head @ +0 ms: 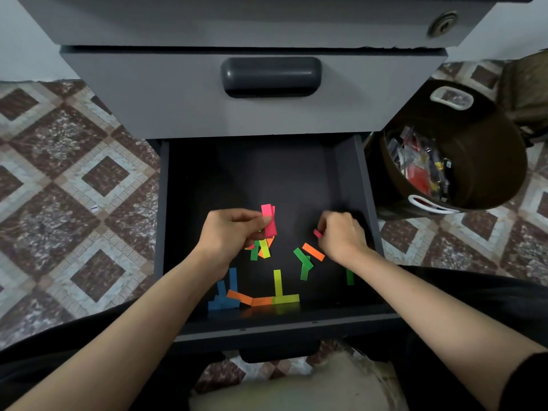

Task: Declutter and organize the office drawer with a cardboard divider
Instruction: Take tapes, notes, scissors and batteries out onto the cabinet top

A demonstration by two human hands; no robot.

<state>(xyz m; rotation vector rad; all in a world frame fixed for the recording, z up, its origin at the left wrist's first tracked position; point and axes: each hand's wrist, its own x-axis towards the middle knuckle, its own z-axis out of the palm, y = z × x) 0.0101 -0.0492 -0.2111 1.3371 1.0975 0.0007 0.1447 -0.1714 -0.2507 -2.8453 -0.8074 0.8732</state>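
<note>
Gathering the loose paper strips looks to be the step in hand: the open drawer (350, 173) holds only scattered neon slips on its dark floor, and no cardboard divider is in sight. The left hand (228, 232) pinches a small stack of pink strips (268, 216) between thumb and curled fingers, held just above a jumble of yellow, green and orange slips. That stack's long axis runs nearly front to back along the drawer, its free end pointing away from the person. The right hand (344, 232), near the drawer's right wall, has its fingers curled and pinches a single pink strip (317, 233), of which only a short end shows. Just beside it lie an orange strip (313, 251) set on a diagonal and green strips (304, 262) crossed over one another. Nearer the front edge a yellow strip (277, 281) points straight back, while blue strips (224, 301) cluster at the front left. The next move probably calls for adding the single slip to the stack, then picking up the rest by colour; thin flat paper on a smooth floor will need a fingernail under an edge. A brown bin (489, 161) with oddments stands right of the drawer.
</note>
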